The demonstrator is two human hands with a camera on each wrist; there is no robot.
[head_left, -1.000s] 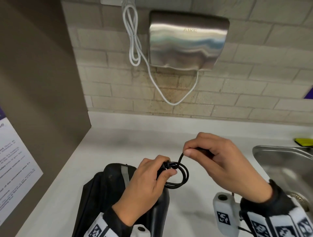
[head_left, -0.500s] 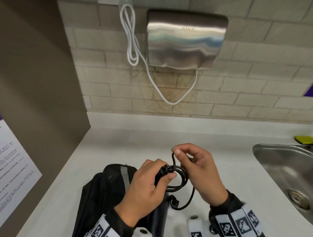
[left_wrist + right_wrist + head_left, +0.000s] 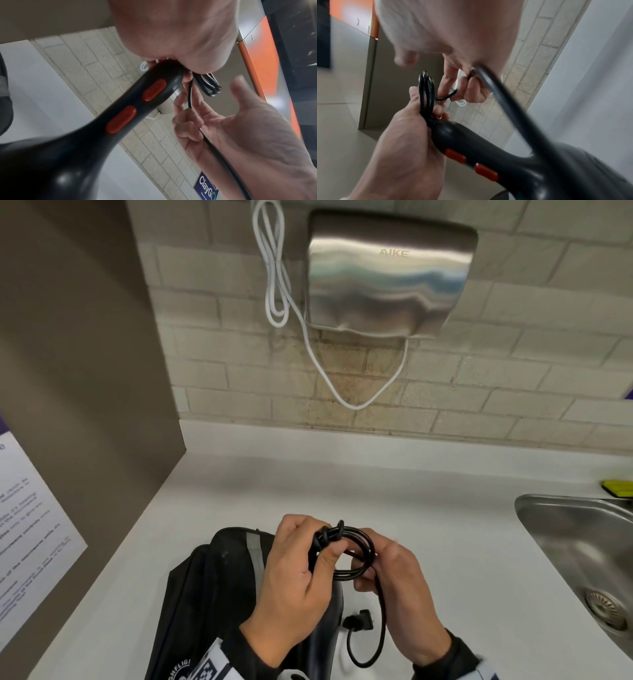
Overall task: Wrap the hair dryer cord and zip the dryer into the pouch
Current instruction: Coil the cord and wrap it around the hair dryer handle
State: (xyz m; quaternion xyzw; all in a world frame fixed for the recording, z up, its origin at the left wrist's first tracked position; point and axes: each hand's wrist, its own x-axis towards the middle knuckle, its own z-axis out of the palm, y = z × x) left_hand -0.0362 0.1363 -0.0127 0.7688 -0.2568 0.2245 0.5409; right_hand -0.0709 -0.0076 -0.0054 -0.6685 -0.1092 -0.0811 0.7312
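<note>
A black hair dryer point(image 3: 120, 115) with red buttons is held by its handle end in my left hand point(image 3: 322, 553), which also grips a small coil of the black cord point(image 3: 356, 553) at the handle's tip. My right hand point(image 3: 366, 573) sits right beside the coil and pinches the loose cord just under it. From there the cord hangs down in a loop to the plug point(image 3: 358, 619) over the counter. The black pouch point(image 3: 212, 594) lies on the counter below my left hand. In the right wrist view the coil point(image 3: 426, 92) stands up from the dryer point(image 3: 488, 155).
A steel sink point(image 3: 582, 559) is set into the white counter point(image 3: 342, 491) at the right, with a yellow sponge point(image 3: 618, 487) behind it. A wall hand dryer point(image 3: 387, 272) and its white cable point(image 3: 274, 285) hang on the brick wall. A brown partition point(image 3: 85, 371) closes the left side.
My right hand has come down and left from above the coil to its lower side, carrying the cord round. The plug end now dangles below. My left hand has stayed put.
</note>
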